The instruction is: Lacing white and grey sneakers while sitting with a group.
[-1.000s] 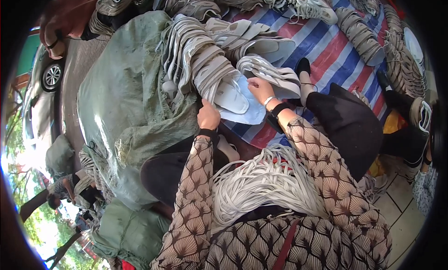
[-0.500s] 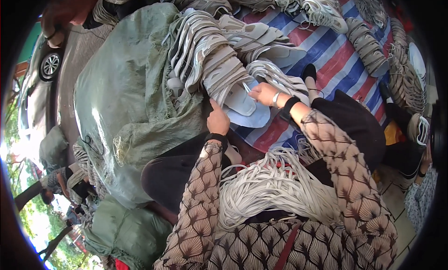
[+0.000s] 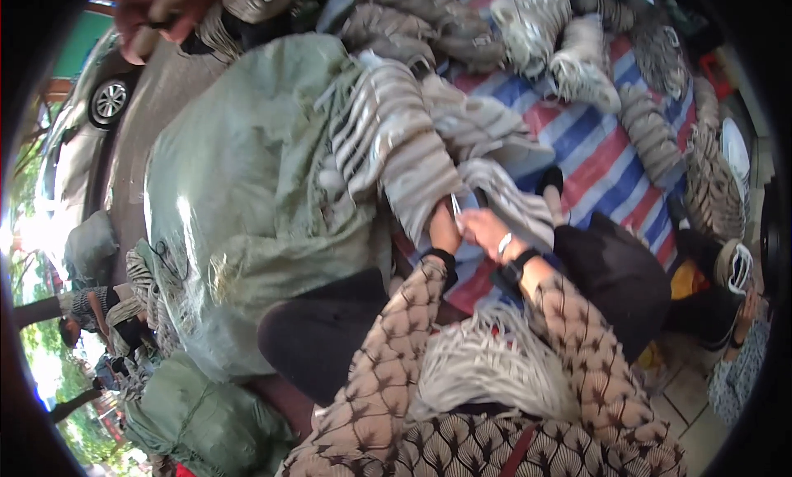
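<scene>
A long overlapping stack of beige-and-white shoe uppers (image 3: 404,143) leans against the green sack. At its near end, my left hand (image 3: 445,230) is closed on the edge of the front shoe upper (image 3: 427,203); its fingertips are blurred. Close beside it, my right hand (image 3: 487,230) grips a thin, pale pointed tool (image 3: 456,205), whose tip points up toward the stack's end. The two hands nearly touch. Across my lap lies a heap of white shoelaces (image 3: 495,366).
A big green woven sack (image 3: 247,197) fills the left side. More shoe-upper bundles (image 3: 528,23) lie on the striped red, white and blue sheet (image 3: 582,139). Another person's hand (image 3: 747,308) shows at the right edge. A parked car (image 3: 74,159) stands far left.
My left hand has moved right, beside my right hand. The pale flat pieces that showed at the stack's near end are no longer visible. The view has shifted slightly.
</scene>
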The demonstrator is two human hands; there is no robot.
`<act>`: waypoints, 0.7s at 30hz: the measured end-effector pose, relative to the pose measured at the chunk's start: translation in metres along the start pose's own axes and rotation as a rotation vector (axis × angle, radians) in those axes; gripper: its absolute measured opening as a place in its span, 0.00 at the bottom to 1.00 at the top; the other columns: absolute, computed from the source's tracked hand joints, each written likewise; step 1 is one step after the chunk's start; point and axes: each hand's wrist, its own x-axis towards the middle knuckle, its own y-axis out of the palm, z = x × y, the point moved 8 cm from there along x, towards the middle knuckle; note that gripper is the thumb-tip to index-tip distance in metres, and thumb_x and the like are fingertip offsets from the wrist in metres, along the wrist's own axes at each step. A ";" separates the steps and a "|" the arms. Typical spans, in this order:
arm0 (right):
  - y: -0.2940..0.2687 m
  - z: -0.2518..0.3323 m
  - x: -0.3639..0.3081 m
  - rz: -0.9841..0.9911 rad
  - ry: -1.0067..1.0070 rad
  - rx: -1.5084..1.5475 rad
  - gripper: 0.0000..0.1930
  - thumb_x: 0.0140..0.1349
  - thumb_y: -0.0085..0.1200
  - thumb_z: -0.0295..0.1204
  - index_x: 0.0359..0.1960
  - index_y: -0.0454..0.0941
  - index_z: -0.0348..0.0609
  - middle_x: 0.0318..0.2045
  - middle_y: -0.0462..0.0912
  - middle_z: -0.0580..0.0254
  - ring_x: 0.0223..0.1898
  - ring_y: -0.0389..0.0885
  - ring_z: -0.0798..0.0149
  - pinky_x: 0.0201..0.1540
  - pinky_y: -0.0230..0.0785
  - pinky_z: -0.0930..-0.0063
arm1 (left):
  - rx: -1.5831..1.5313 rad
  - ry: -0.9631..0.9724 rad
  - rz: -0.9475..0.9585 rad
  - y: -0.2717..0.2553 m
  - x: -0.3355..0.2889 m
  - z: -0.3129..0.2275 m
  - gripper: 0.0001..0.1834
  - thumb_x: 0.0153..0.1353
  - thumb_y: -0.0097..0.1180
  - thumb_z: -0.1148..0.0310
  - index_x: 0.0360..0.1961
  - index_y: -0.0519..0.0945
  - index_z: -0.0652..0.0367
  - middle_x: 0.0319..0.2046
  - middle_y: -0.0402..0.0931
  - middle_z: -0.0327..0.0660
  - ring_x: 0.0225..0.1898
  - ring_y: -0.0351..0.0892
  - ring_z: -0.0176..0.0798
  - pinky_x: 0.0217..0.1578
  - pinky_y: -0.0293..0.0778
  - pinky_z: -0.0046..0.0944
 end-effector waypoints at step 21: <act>-0.048 -0.049 -0.025 0.004 0.055 -0.266 0.11 0.60 0.46 0.32 0.38 0.79 0.44 0.29 0.78 0.70 0.28 0.72 0.75 0.31 0.65 0.82 | 0.302 0.207 0.611 -0.007 -0.058 -0.008 0.09 0.52 0.49 0.68 0.28 0.74 0.65 0.28 0.75 0.57 0.35 0.74 0.61 0.36 0.69 0.54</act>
